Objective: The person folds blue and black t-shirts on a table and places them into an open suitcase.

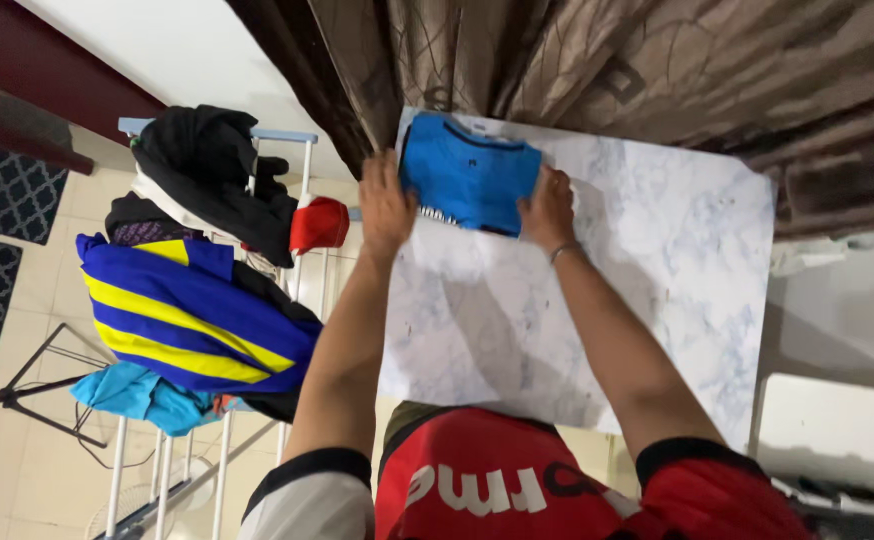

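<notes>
Pressing one folded blue shirt [470,178] on one marble table [657,260], two hands [385,205] lie flat, gripping nothing.

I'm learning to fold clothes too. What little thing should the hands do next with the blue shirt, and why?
Probably press and smooth the blue shirt flat. It already lies folded into a small rectangle at the far edge of the marble table, with the left hand on its left side and the right hand on its right, so only tidying seems left.
</notes>
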